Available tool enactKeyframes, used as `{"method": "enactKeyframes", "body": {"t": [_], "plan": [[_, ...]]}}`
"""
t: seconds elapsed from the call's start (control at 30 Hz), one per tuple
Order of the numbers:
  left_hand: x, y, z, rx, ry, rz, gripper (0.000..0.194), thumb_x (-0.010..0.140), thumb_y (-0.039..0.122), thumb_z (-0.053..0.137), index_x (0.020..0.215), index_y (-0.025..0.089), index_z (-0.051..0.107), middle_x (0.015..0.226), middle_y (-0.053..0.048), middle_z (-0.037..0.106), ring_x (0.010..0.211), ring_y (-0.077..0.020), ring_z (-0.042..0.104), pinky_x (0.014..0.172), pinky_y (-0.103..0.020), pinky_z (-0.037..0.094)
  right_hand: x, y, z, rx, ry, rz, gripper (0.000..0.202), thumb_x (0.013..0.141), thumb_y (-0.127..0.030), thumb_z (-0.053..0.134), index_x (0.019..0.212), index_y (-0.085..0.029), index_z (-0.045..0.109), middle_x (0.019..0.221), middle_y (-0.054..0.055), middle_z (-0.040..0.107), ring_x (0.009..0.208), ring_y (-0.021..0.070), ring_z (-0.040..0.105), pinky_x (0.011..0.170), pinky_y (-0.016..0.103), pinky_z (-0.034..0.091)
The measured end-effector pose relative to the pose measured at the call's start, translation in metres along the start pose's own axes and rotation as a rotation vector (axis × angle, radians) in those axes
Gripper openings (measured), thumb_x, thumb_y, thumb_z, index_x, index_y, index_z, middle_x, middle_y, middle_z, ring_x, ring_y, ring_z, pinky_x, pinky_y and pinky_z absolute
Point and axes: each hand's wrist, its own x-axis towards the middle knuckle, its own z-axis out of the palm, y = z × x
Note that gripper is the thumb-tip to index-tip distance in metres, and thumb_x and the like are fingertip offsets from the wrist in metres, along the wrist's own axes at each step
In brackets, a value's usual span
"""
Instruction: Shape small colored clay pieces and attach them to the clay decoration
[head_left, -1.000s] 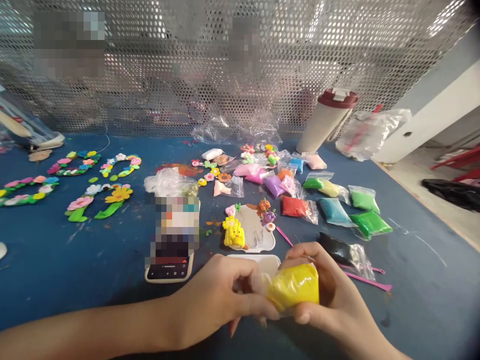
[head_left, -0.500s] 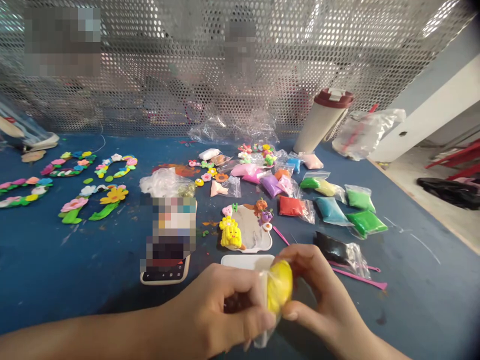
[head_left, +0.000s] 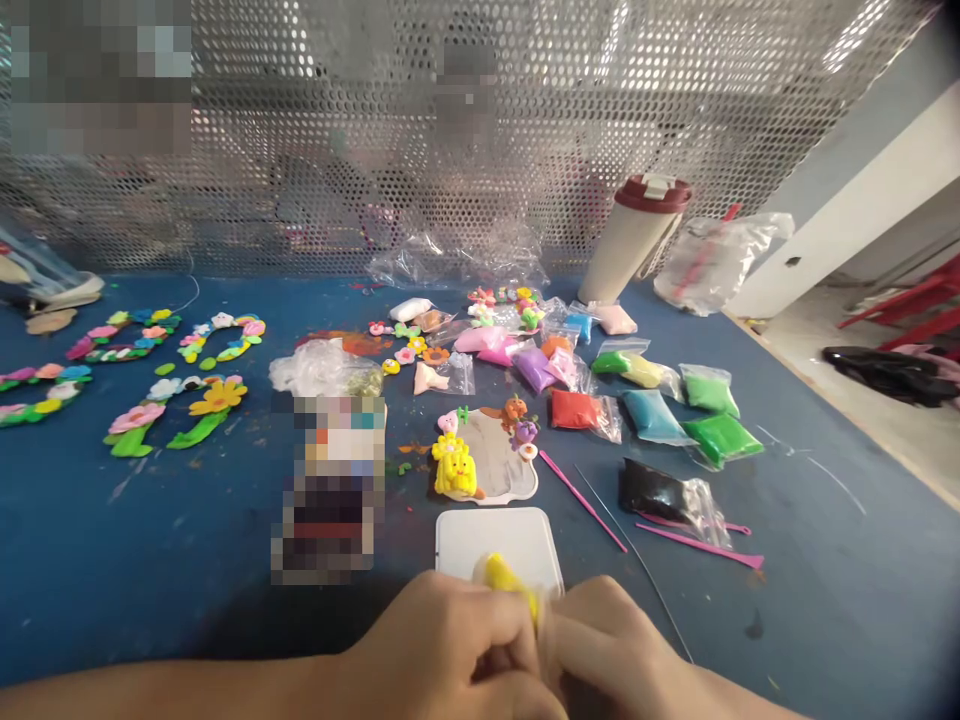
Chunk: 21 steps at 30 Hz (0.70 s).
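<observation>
Between my two hands is a clear plastic bag of yellow modelling clay (head_left: pixel 502 574), partly hidden by my fingers. My left hand (head_left: pixel 457 640) is closed on the bag from the left. From the right, my right hand (head_left: pixel 619 640) pinches it too, knuckles close to the left ones. Just beyond them lies a white plastic board (head_left: pixel 491 530), its near edge covered by the hands. Behind it, a clay-decorated mirror plate (head_left: pixel 495 465) carries a yellow smiling figure (head_left: pixel 455 472), a yellow flower and small orange and purple pieces.
Bags of coloured clay, including red (head_left: pixel 576 410), green (head_left: pixel 724 438) and black (head_left: pixel 652 487), lie to the right. Pink tools (head_left: pixel 585 503) and a thin wire (head_left: pixel 637 550) are nearer. A phone (head_left: pixel 330 490), clay-flower rings (head_left: pixel 214 400), a tumbler (head_left: pixel 634 240) and a perforated metal screen (head_left: pixel 300 150) surround them.
The yellow clay bag has tipped forward and down over the white board. My right hand has moved in close to the left and closed its fingers; more of the board shows.
</observation>
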Motion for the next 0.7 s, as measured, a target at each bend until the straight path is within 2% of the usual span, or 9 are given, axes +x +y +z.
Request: {"method": "enactKeyframes", "body": {"t": [0.13, 0.23, 0.33, 0.43, 0.53, 0.7], "plan": [[-0.001, -0.002, 0.006, 0.086, -0.024, 0.007, 0.027, 0.076, 0.017, 0.065, 0.057, 0.017, 0.046, 0.054, 0.008, 0.043, 0.051, -0.0064, 0.038, 0.048, -0.018, 0.027, 0.0, 0.002, 0.004, 0.061, -0.052, -0.014, 0.056, 0.094, -0.061, 0.031, 0.063, -0.02, 0.053, 0.053, -0.003, 0.047, 0.05, 0.0099, 0.037, 0.048, 0.023, 0.03], [-0.001, 0.002, 0.005, 0.067, -0.023, -0.063, 0.027, 0.075, 0.017, 0.064, 0.057, 0.017, 0.043, 0.055, 0.007, 0.044, 0.054, -0.0077, 0.039, 0.049, -0.017, 0.028, 0.003, 0.001, 0.002, 0.158, -0.141, 0.069, 0.053, 0.094, -0.06, 0.035, 0.065, -0.019, 0.052, 0.056, -0.004, 0.043, 0.05, 0.0091, 0.034, 0.046, 0.023, 0.027], [0.001, 0.004, 0.003, 0.045, -0.003, -0.092, 0.029, 0.074, 0.019, 0.064, 0.056, 0.017, 0.042, 0.057, 0.006, 0.047, 0.058, -0.0089, 0.041, 0.049, -0.017, 0.028, 0.007, -0.002, -0.003, 0.285, -0.205, 0.145, 0.051, 0.093, -0.06, 0.035, 0.062, -0.02, 0.041, 0.058, -0.004, 0.038, 0.051, 0.0082, 0.03, 0.046, 0.021, 0.027], [0.003, 0.0, 0.003, 0.025, 0.049, -0.062, 0.04, 0.079, 0.039, 0.063, 0.056, 0.018, 0.038, 0.056, 0.005, 0.041, 0.057, -0.0096, 0.037, 0.048, -0.019, 0.027, 0.012, -0.005, -0.007, 0.414, -0.229, 0.189, 0.052, 0.092, -0.061, 0.037, 0.061, -0.021, 0.029, 0.057, -0.005, 0.032, 0.052, 0.008, 0.025, 0.046, 0.021, 0.026], [0.002, -0.006, 0.003, 0.01, 0.045, 0.022, 0.053, 0.081, 0.062, 0.055, 0.057, 0.019, 0.036, 0.058, 0.004, 0.04, 0.057, -0.0101, 0.035, 0.049, -0.02, 0.028, 0.016, -0.009, -0.009, 0.522, -0.239, 0.199, 0.054, 0.09, -0.062, 0.041, 0.059, -0.021, 0.023, 0.057, -0.005, 0.032, 0.052, 0.0078, 0.026, 0.047, 0.022, 0.026], [-0.001, -0.005, 0.001, 0.003, 0.003, 0.125, 0.054, 0.086, 0.063, 0.047, 0.059, 0.019, 0.035, 0.057, 0.005, 0.035, 0.054, -0.0094, 0.03, 0.048, -0.021, 0.026, 0.02, -0.011, -0.01, 0.674, -0.241, 0.24, 0.055, 0.09, -0.06, 0.044, 0.058, -0.021, 0.021, 0.059, -0.003, 0.035, 0.055, 0.0082, 0.03, 0.049, 0.023, 0.028]]}}
